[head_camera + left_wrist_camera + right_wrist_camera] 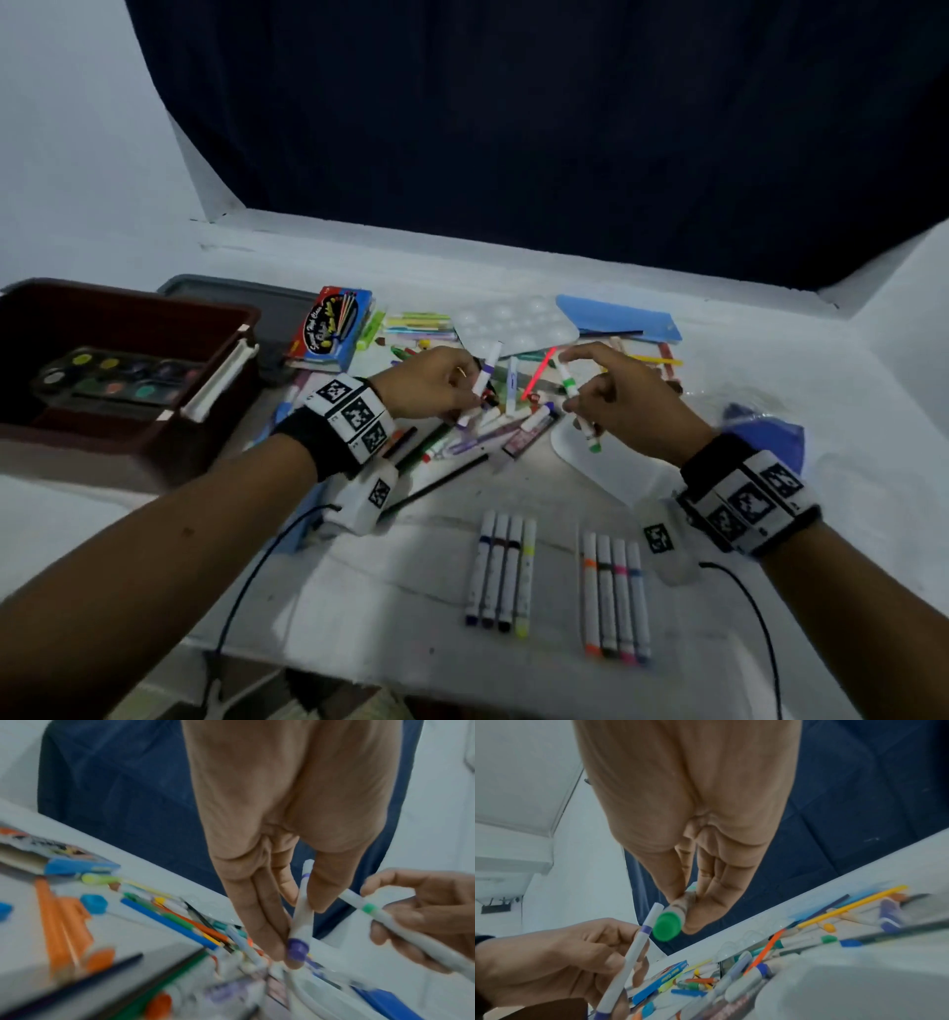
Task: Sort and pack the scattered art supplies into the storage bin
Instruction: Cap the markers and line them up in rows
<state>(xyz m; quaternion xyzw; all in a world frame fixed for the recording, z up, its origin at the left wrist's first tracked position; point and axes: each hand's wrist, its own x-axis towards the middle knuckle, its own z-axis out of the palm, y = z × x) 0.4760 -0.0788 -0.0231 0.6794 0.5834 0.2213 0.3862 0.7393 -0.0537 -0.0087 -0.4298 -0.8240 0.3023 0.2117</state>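
Note:
My left hand [452, 383] pinches a white marker with purple bands [484, 376] above the heap of pens, pencils and crayons [477, 426]. The left wrist view shows that purple marker [299, 927] between thumb and fingers, its purple cap end down. My right hand [601, 383] holds a white marker with green bands [577, 406], tilted, its green cap [667, 926] toward the wrist camera. Both hands hover just over the pile, close together. The dark red storage bin [154, 431] stands at the left with a watercolour palette [113, 380] inside.
Two rows of sorted markers [500, 573] [613, 598] lie near the front edge. A blue crayon box [331, 329], a white mixing palette [518, 321] and a blue sheet [616, 318] lie behind the heap. A grey lid [267, 308] lies behind the bin.

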